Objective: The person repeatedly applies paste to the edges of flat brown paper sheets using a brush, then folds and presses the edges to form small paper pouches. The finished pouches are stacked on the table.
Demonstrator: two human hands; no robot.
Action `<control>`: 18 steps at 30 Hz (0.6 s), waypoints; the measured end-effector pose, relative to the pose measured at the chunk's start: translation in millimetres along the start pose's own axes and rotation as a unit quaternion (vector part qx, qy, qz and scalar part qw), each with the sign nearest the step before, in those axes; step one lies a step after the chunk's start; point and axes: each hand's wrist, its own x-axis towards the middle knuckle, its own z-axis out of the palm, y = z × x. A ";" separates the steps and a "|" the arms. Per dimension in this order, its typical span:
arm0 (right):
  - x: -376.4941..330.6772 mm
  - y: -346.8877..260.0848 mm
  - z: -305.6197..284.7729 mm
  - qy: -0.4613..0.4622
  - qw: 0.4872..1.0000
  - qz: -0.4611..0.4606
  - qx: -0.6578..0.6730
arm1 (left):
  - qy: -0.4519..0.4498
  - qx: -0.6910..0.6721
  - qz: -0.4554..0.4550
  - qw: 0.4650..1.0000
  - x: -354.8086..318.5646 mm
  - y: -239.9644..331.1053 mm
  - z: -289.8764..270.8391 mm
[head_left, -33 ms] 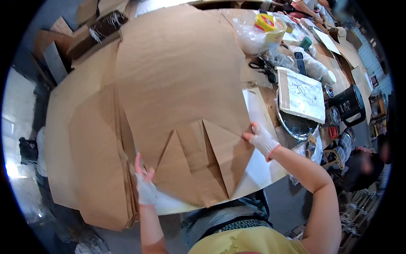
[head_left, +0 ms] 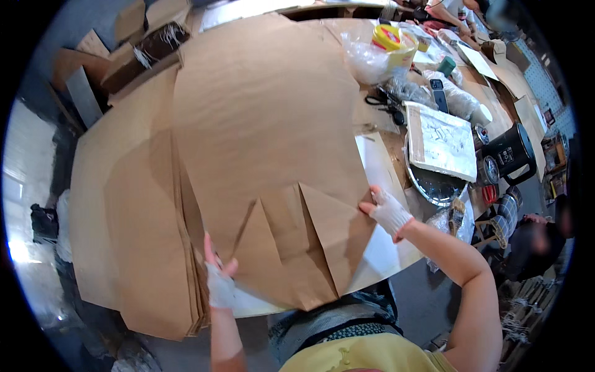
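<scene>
A large brown paper bag [head_left: 266,124] lies flat before me. Its near end is folded into a pointed shape with two slanted flaps and a dark gap beside the right one. At the right corner of that folded end, my right hand [head_left: 389,214], in a white fingerless glove, pinches the paper edge between thumb and fingers. My left hand [head_left: 220,279], gloved alike, rests by the left edge. Its index finger points away from me and its thumb is apart, touching or very near the paper. Beside it lies a stack of brown paper [head_left: 149,248].
On the right stand a black mug [head_left: 509,155], a white board [head_left: 441,141] over a round metal tray [head_left: 434,193], a brush [head_left: 457,216], and a yellow-lidded tub [head_left: 400,53]. Cardboard pieces [head_left: 133,25] sit at the far left. Other people are at the far and right sides.
Both hands and the bag's near end appear slightly lower and farther right in the picture, and the view itself has shifted a little. The folds look the same.
</scene>
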 end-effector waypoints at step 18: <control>236.8 -127.3 -45.9 0.224 0.961 -0.162 0.003 | 0.299 0.253 0.305 0.868 174.8 18.0 141.3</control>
